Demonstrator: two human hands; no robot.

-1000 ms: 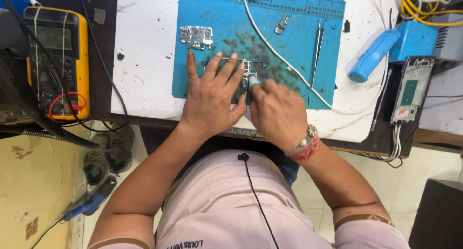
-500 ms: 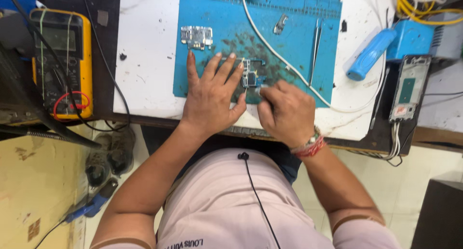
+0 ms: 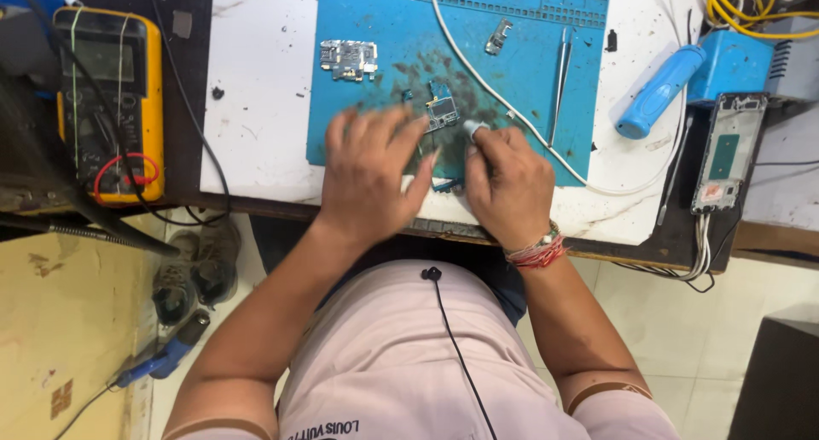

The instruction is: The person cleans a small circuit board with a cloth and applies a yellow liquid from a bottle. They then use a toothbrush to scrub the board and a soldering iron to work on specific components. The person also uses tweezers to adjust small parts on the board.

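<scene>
The left hand point(image 3: 368, 171) is lying spread flat on the blue mat point(image 3: 529, 39) beside the small circuit board point(image 3: 442, 112), likely light, stiff and fragile, best gripped by its edges, while the right hand point(image 3: 509, 182) is pinching a small white tool tip point(image 3: 474, 130) next to it.

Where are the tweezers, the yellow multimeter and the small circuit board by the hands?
tweezers point(image 3: 559, 86): head view, mid-shaft, on the blue mat.
yellow multimeter point(image 3: 109, 107): head view, middle of its face.
small circuit board point(image 3: 442, 112): head view, board centre, just beyond the fingertips.
</scene>
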